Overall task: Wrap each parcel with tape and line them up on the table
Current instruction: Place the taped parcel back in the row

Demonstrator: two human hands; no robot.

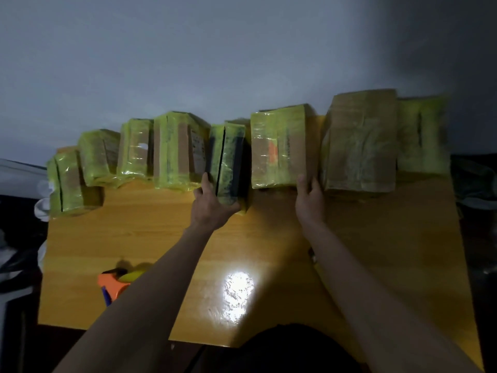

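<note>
Eight tape-wrapped parcels stand in a ragged row along the far edge of the wooden desk (269,224), against a grey wall; the left hand (212,204) grips the near end of the dark parcel (230,162) in the middle of the row, fingers curled round it; the right hand (309,196) rests with straight fingers against the right side of the yellow-taped parcel (278,149) (beside the large brown parcel (360,141)); an orange tape dispenser (114,288) lies near the desk's front left, partly hidden by the left forearm.
</note>
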